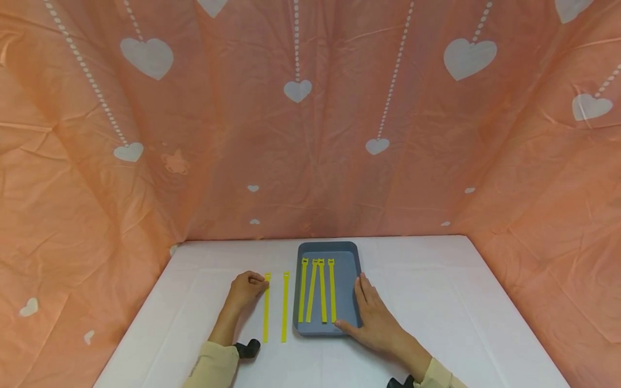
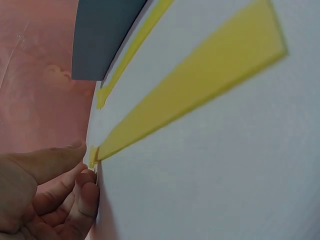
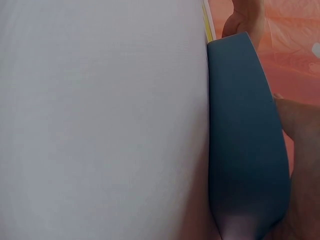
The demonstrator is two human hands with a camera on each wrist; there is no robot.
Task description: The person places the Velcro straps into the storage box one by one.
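My left hand (image 1: 245,290) is at the slotted head of a yellow strap-type cable tie (image 1: 266,318), with thumb and fingertips at its two edges. In the left wrist view this cable tie (image 2: 185,85) stretches toward the camera, its body flat against the white surface. A second yellow cable tie (image 1: 285,307) lies just to its right. My right hand (image 1: 378,323) rests against the grey tray (image 1: 346,291), straight fingers along the right rim and thumb over the near edge. Several yellow cable ties (image 1: 322,291) lie side by side in the tray, heads at the far end.
A white cloth (image 1: 427,291) covers the table. Orange curtains (image 1: 330,178) with white hearts enclose the back and both sides. Black straps with camera mounts (image 1: 248,348) sit at both wrists.
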